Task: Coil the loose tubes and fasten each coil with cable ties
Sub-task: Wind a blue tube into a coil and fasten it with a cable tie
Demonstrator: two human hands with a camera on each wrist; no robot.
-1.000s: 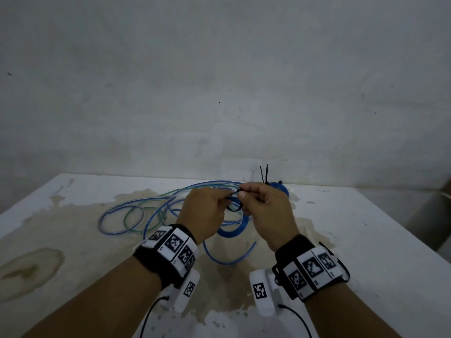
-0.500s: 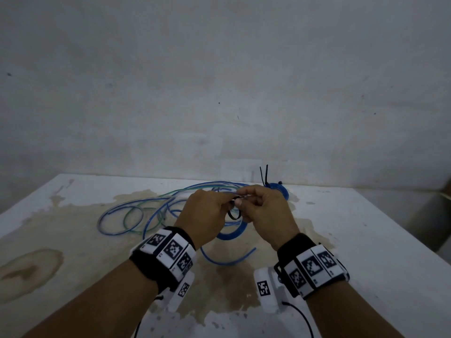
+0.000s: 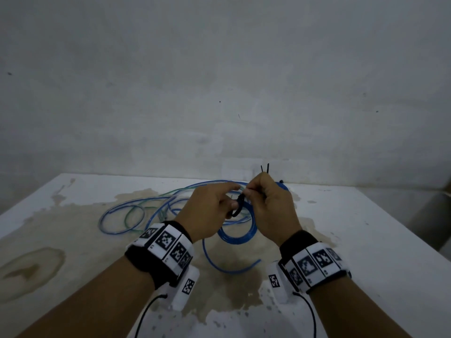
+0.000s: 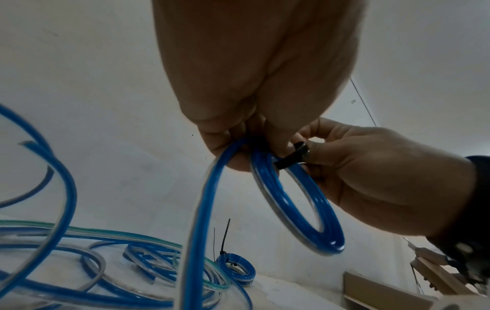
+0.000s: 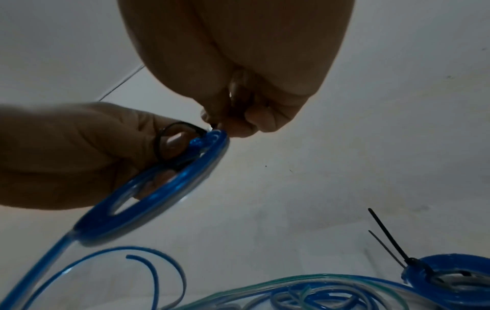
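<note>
I see left hand [image 3: 210, 211] gripping blue coil [image 4: 297, 201] above the desk [image 3: 366, 240] | right hand [image 3: 271, 206] pinching black cable tie [image 5: 172, 144], looped loosely at coil's 12 o'clock | risk: grip eases, coil springs open, tail [image 3: 227, 267] snags loose tubes [image 3: 136, 211] at 9 o'clock.

— What stood around the work?
— A white bench [image 3: 366, 240], blotched with brown stains [image 3: 31, 269], backed by a bare grey wall [image 3: 219, 81].
— Anything beside it?
— Wooden boards [image 4: 434, 279], off to the right.
</note>
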